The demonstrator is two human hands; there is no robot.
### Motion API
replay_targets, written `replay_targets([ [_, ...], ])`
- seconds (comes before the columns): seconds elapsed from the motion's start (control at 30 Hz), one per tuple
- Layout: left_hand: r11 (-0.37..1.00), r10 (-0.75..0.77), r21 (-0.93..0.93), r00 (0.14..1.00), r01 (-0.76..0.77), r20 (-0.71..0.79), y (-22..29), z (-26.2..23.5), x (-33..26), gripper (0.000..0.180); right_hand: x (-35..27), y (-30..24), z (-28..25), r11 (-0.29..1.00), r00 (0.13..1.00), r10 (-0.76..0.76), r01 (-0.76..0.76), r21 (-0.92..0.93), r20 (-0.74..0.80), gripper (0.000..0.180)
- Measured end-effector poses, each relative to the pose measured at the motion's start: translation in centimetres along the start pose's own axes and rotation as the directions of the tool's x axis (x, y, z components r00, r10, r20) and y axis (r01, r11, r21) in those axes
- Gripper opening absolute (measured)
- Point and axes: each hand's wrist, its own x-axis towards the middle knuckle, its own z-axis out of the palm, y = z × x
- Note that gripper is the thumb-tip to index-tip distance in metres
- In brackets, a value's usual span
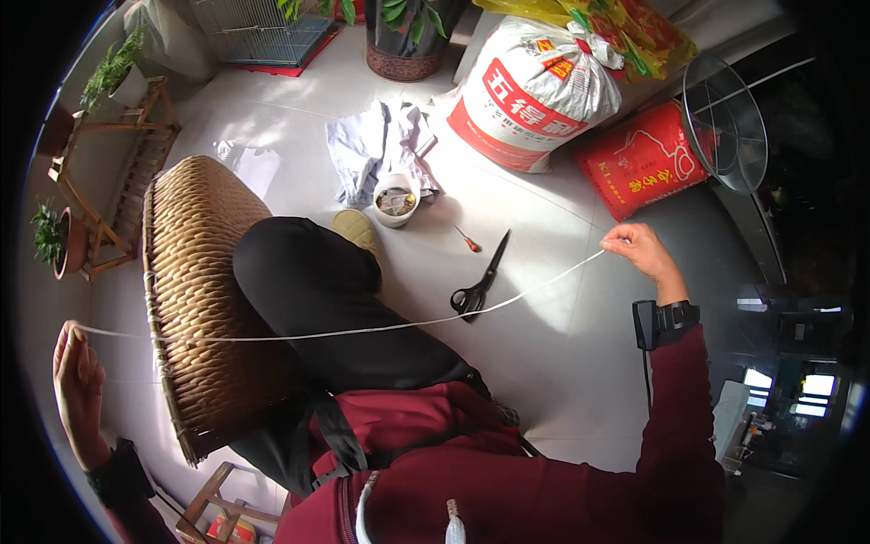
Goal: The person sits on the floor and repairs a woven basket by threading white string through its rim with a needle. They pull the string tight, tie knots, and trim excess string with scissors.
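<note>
A long white cord stretches between my two hands, sagging a little across my lap. At the far left, my left hand pinches one end of it. Out to the right, my right hand pinches the other end between thumb and fingers. A woven wicker basket leans on its side against my left leg, and the cord passes over it. Black-handled scissors lie on the floor below my right hand's side. Close by rests a small awl with a red handle.
Ahead stand a white bowl of small items, crumpled cloth, a white-and-red sack and a red bag. A wire-framed round strainer is at right. A wooden plant stand is at left, a wooden stool at lower left.
</note>
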Motion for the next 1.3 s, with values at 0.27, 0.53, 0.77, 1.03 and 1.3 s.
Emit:
replay_targets([
  [0.27,0.997,0.073,-0.01,0.95,-0.073,0.303,10.3,17.7,-2.1,0.022,4.1,-30.1,7.7,0.691,0.804,-0.589,0.449,0.566,0.082,0.015],
  [0.53,0.995,-0.1,0.071,0.777,0.072,0.621,9.9,20.9,-0.6,0.029,3.3,-39.8,10.4,0.546,0.694,-0.719,0.53,0.649,0.038,0.017],
  [0.77,0.959,-0.16,-0.095,0.785,0.268,0.598,9.0,21.1,0.0,0.021,4.3,-37.8,10.3,0.521,0.711,-0.696,0.409,0.749,0.096,0.015],
  [1.03,0.963,-0.025,-0.228,0.888,0.145,0.459,10.3,18.3,0.6,0.02,7.1,-31.0,9.9,0.589,0.733,-0.589,0.101,0.802,0.34,0.015],
  [1.3,0.949,0.007,-0.293,0.918,0.12,0.397,10.1,17.9,1.3,0.019,8.3,-24.8,11.6,0.487,0.72,-0.583,-0.061,0.871,0.376,0.014],
])
